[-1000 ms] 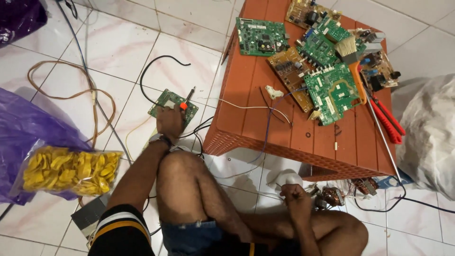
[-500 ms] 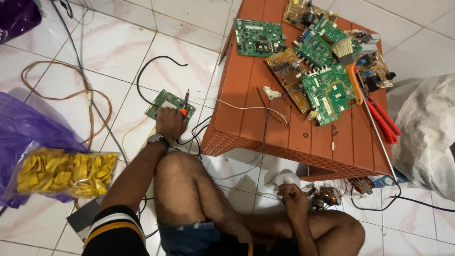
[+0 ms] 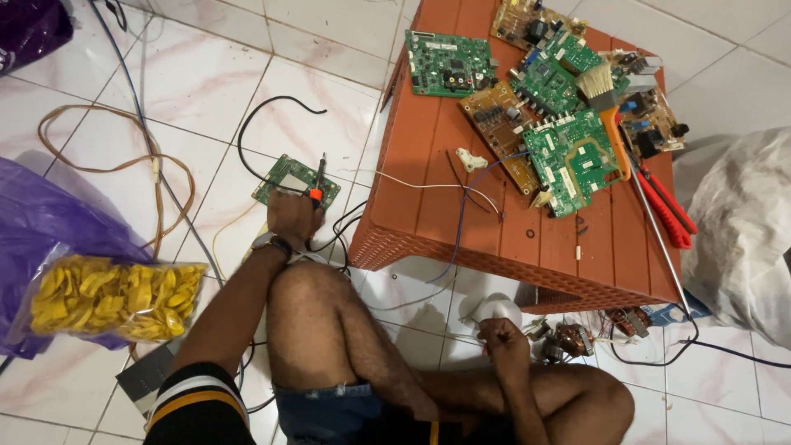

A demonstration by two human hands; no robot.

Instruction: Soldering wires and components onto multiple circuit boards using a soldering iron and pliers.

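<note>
Left hand: my left hand [image 3: 292, 218] is closed around a soldering iron [image 3: 318, 177] with an orange collar, gripping its handle; the dark tip points away from me, over the small board.
Small board: a small green circuit board [image 3: 290, 177] lies flat on the tiled floor [image 3: 206, 74], just off the counter's left edge, right in front of my left hand; the iron's shaft lies across its right part, and I cannot tell whether the tip touches it.
Right hand: my right hand [image 3: 503, 342] is curled into a loose fist near my right knee, below the counter's near edge; it rests against a white rounded object [image 3: 498, 311] on the floor, and I cannot tell how much of it my fingers grip.
Counter: a low orange counter [image 3: 428, 165] stands ahead of me to the right, carrying several green and brown circuit boards [image 3: 568, 152] crowded toward its far right corner.
On the right edge: a brush with an orange handle [image 3: 606, 107] lies over the boards, red-handled pliers [image 3: 667, 206] beside it.
Floor, left: a clear bag of yellow chips [image 3: 107, 297] on purple plastic [image 3: 49, 222], with looped brown cable [image 3: 115, 165] beyond it.
</note>
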